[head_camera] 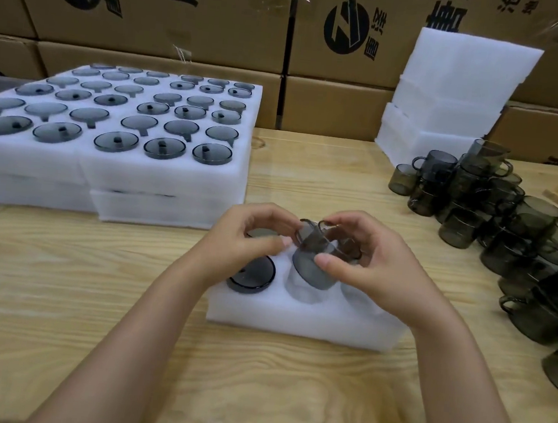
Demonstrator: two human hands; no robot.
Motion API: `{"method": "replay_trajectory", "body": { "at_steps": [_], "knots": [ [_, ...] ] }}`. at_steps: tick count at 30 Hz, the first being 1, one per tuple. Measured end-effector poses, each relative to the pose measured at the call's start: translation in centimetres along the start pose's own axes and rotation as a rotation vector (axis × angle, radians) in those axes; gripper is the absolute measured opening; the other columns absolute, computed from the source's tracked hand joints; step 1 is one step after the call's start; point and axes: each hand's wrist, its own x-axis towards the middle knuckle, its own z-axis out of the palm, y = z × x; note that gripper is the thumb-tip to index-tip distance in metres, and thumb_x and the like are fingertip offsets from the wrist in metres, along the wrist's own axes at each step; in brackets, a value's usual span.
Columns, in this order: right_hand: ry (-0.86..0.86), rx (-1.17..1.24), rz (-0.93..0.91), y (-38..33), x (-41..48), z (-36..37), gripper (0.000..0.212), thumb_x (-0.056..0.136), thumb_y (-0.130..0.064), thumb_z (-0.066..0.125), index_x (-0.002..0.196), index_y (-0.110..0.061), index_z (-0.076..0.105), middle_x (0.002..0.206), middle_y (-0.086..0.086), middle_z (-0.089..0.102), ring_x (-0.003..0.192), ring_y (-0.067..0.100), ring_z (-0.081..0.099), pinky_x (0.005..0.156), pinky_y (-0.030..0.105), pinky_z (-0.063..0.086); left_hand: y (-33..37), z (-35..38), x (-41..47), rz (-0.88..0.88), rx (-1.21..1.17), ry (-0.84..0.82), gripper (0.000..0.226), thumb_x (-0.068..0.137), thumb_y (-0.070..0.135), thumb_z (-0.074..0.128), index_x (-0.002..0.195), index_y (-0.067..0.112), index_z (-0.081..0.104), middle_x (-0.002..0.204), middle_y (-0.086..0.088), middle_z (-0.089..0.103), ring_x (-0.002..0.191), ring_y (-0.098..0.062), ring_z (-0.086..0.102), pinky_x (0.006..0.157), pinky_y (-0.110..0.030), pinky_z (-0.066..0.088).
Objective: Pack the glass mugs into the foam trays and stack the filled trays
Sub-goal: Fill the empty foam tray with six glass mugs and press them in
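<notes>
Grey glass mug is held tilted by the left hand and right hand, at a hole in the foam tray.

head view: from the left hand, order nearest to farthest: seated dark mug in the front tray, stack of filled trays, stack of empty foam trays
The left hand and right hand grip a glass mug.
1. Seated dark mug, just under it in the front tray.
2. Stack of filled trays, behind and to the left.
3. Stack of empty foam trays, far back right.
</notes>
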Motion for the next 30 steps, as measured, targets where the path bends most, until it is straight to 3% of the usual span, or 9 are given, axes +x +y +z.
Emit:
{"method": "replay_trajectory", "body": {
  "at_steps": [5,9,12,15,19,21,24,27,30],
  "knots": [
    [-0.08,-0.11,0.016,-0.3,-0.3,0.4,0.052,0.056,-0.05,0.078,0.101,-0.036,0.057,0.099,-0.018,0.065,0.081,0.007,0.06,0.08,0.028,0.051,-0.3,0.2,0.2,-0.084,0.026,0.113,0.016,0.09,-0.003,0.057,0.094,0.009,0.067,0.097,-0.004,0.073,0.101,-0.014,0.066,0.095,-0.035,0.05],
    [-0.084,-0.311,0.018,-0.6,-0.4,1.1,0.052,0.055,-0.056,0.074,0.099,-0.041,0.053,0.095,-0.021,0.062,0.089,-0.006,0.054,0.073,0.009,0.042,-0.4,0.3,0.2,-0.095,0.05,0.079,0.015,0.093,0.005,0.057,0.099,0.009,0.071,0.1,-0.006,0.073,0.099,-0.024,0.066,0.093,-0.035,0.052],
    [-0.078,-0.486,0.001,-0.7,-0.3,1.6,0.057,0.053,-0.063,0.069,0.1,-0.042,0.047,0.099,-0.021,0.056,0.097,-0.009,0.046,0.073,0.008,0.036,-0.2,0.2,0.0,-0.089,0.046,0.035,0.015,0.093,0.014,0.06,0.098,0.006,0.072,0.086,0.003,0.072,0.087,-0.017,0.066,0.083,-0.027,0.051],
    [-0.117,-0.573,-0.028,-0.8,-0.4,2.0,0.058,0.052,-0.066,0.07,0.097,-0.039,0.046,0.096,-0.023,0.05,0.1,-0.009,0.037,0.073,0.011,0.034,0.0,0.3,-0.1,-0.085,0.107,-0.037,0.015,0.085,0.026,0.071,0.092,0.013,0.074,0.09,0.006,0.074,0.093,-0.008,0.066,0.088,-0.024,0.048],
    [-0.087,-0.489,-0.032,-0.9,-0.3,2.0,0.059,0.059,-0.078,0.052,0.104,-0.041,0.053,0.115,-0.031,0.046,0.117,-0.01,0.029,0.093,0.008,0.026,-0.1,0.5,0.0,-0.062,0.206,-0.048,0.012,0.073,0.032,0.072,0.081,0.023,0.072,0.091,0.011,0.072,0.098,-0.004,0.064,0.097,-0.031,0.046],
    [-0.069,-0.574,-0.058,-0.5,0.0,2.4,0.07,0.079,-0.077,0.024,0.132,-0.036,0.045,0.145,-0.028,0.027,0.14,-0.002,0.002,0.112,0.022,0.005,-0.3,0.5,0.0,-0.052,0.253,-0.054,0.017,0.071,0.035,0.069,0.083,0.022,0.071,0.092,0.009,0.072,0.099,-0.007,0.063,0.097,-0.035,0.045],
    [-0.182,-0.767,0.067,0.2,0.0,3.3,0.079,0.082,-0.069,-0.007,0.151,-0.031,0.001,0.154,-0.022,-0.016,0.131,0.001,-0.039,0.11,0.035,-0.026,-0.3,0.8,0.1,0.01,0.433,-0.088,0.026,0.072,0.037,0.063,0.094,0.023,0.066,0.105,0.006,0.067,0.107,-0.013,0.057,0.095,-0.039,0.044],
    [-0.208,-0.931,0.138,0.7,0.2,3.7,0.068,0.085,-0.058,-0.007,0.149,-0.035,-0.011,0.152,-0.014,-0.028,0.128,0.008,-0.045,0.106,0.042,-0.03,-0.4,1.2,0.2,0.022,0.674,-0.133,0.047,0.078,0.04,0.053,0.125,0.037,0.054,0.14,0.009,0.047,0.131,-0.01,0.038,0.112,-0.035,0.022],
    [-0.206,-0.978,0.188,0.8,0.5,4.1,0.062,0.092,-0.053,-0.002,0.149,-0.031,-0.013,0.154,-0.009,-0.027,0.133,0.014,-0.04,0.107,0.047,-0.028,-0.6,1.5,0.4,-0.039,0.842,-0.19,0.049,0.094,0.038,0.044,0.137,0.058,0.031,0.153,0.012,0.027,0.143,-0.007,0.016,0.117,-0.045,-0.004]
  ]
}}
